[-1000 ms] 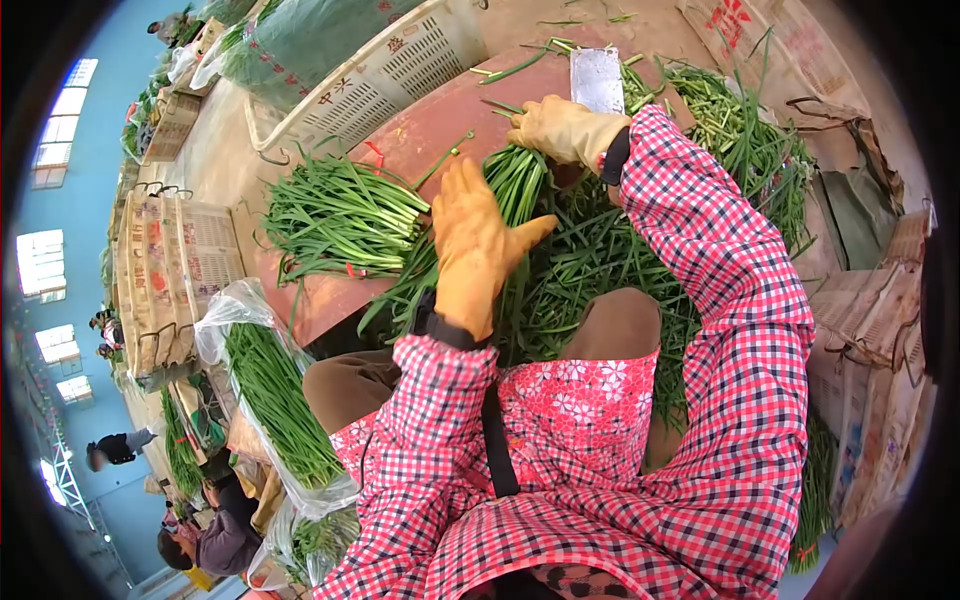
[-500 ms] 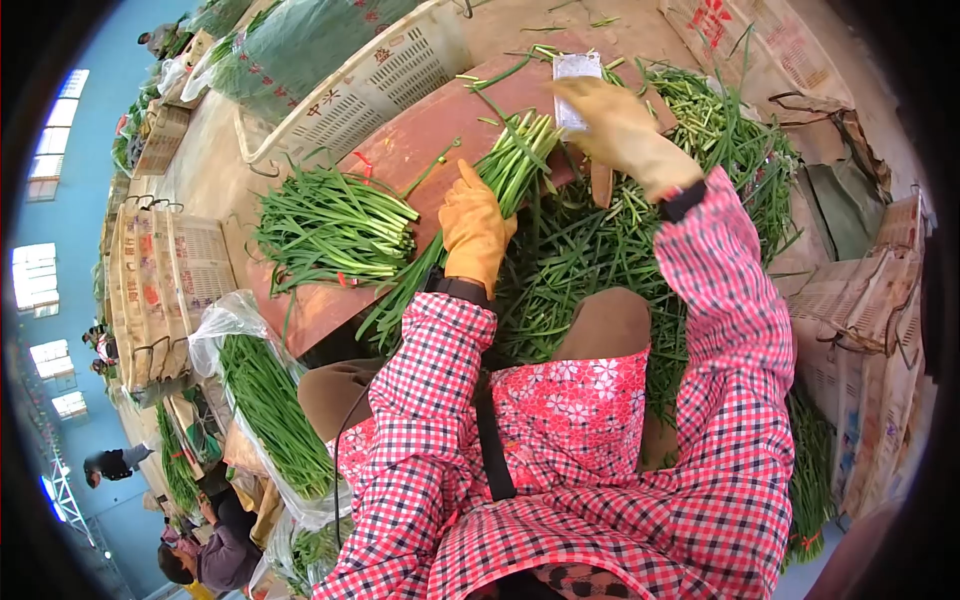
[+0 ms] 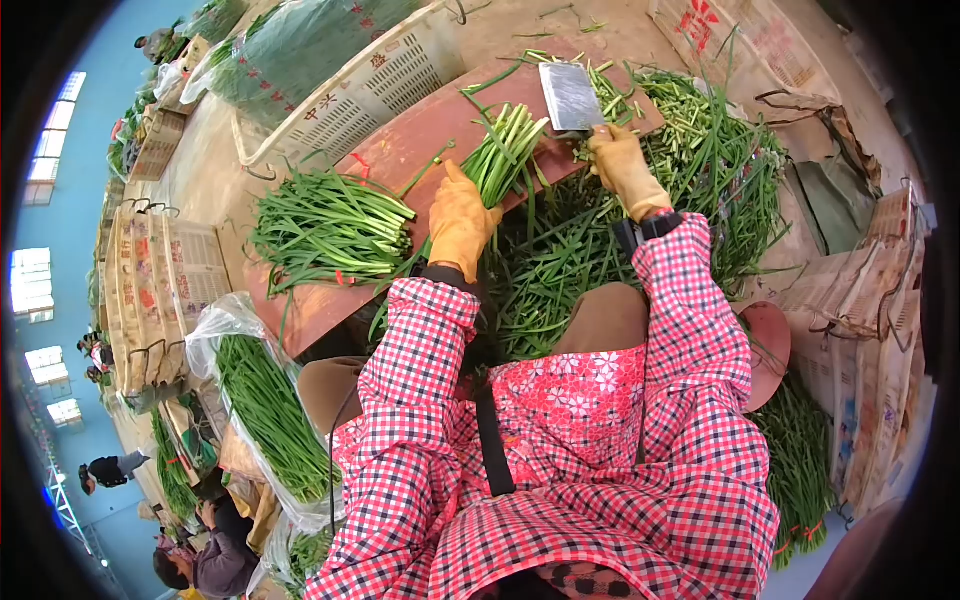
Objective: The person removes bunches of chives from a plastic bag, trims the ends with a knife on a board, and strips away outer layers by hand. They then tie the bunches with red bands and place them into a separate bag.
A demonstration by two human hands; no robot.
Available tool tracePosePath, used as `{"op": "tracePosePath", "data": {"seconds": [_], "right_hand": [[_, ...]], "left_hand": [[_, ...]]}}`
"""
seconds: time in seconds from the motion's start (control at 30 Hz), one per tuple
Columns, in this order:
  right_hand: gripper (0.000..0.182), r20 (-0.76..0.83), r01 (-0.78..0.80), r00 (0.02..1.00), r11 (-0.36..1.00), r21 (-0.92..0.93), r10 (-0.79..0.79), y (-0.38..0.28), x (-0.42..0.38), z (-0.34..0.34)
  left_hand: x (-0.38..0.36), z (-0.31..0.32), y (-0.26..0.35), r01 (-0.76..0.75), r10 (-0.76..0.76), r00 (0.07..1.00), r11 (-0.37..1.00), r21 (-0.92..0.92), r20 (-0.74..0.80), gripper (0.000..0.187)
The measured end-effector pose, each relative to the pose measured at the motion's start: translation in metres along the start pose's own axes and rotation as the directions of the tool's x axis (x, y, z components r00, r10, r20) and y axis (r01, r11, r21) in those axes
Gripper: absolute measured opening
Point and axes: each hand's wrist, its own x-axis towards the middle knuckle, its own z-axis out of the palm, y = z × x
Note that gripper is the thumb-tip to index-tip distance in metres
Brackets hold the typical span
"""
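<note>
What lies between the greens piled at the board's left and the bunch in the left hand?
In the head view, a loose green stalk on the red board, and, nearer the wearer, the left hand itself separate pile and bunch.

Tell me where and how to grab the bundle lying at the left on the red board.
I'd grip the green bundle around its pale stems, just in from the cut ends, coming from above: it lies flat on the red board, stems gathered there, leaves fanning loosely to the left.
</note>
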Motion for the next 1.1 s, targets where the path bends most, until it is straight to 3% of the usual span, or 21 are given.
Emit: {"op": "tracePosePath", "data": {"seconds": [0.03,0.07,0.1,0.17,0.27,0.37,0.5,0.63,0.73,0.87,1.1], "right_hand": [[0.031,0.063,0.023,0.998,0.999,-0.047,-0.020,-0.004,-0.006,-0.013],[0.033,-0.099,0.389,0.897,0.876,-0.286,-0.431,0.026,0.005,-0.012],[0.036,-0.117,0.479,0.857,0.859,-0.180,-0.502,0.019,-0.015,-0.015],[0.039,-0.080,0.421,0.883,0.856,-0.299,-0.462,-0.014,-0.060,-0.029],[0.042,0.122,0.523,0.850,0.788,-0.324,-0.513,-0.014,-0.085,-0.033],[0.038,0.168,0.707,0.667,0.547,-0.448,-0.725,0.007,-0.082,-0.020],[0.027,0.289,0.681,0.534,0.202,-0.704,-0.794,0.019,-0.068,-0.006],[0.027,0.327,0.600,0.688,0.255,-0.758,-0.648,0.022,-0.070,0.003],[0.027,0.313,0.625,0.739,0.434,-0.649,-0.596,0.018,-0.063,-0.005],[0.027,0.400,0.664,0.719,0.392,-0.636,-0.568,0.019,-0.046,-0.017],[0.021,0.501,0.629,0.766,0.313,-0.711,-0.402,-0.014,-0.049,-0.022]], "left_hand": [[-0.003,-0.002,0.002,-0.018,0.018,0.999,1.000,0.015,-0.028,0.098],[-0.004,-0.002,0.003,-0.033,0.034,0.998,0.999,0.030,-0.054,0.095],[-0.004,0.000,0.001,-0.049,0.051,0.997,0.998,0.031,-0.060,0.089],[-0.001,0.006,-0.004,-0.079,0.082,0.994,0.996,0.035,-0.073,0.078],[0.001,0.007,-0.004,-0.088,0.091,0.994,0.995,0.048,-0.068,0.066],[0.003,0.009,-0.005,-0.075,0.080,0.993,0.996,0.055,-0.084,0.062],[0.001,0.000,-0.003,-0.076,0.076,0.996,0.997,0.016,-0.049,0.062],[0.005,-0.005,-0.002,-0.033,0.033,0.999,0.999,-0.001,0.033,0.063],[0.008,-0.008,-0.002,-0.015,0.015,0.996,1.000,-0.003,0.083,0.065],[0.003,-0.017,0.006,0.022,-0.017,0.994,0.999,-0.038,0.109,0.061],[0.003,-0.018,0.008,0.022,-0.016,0.991,0.999,-0.047,0.130,0.059]]}}
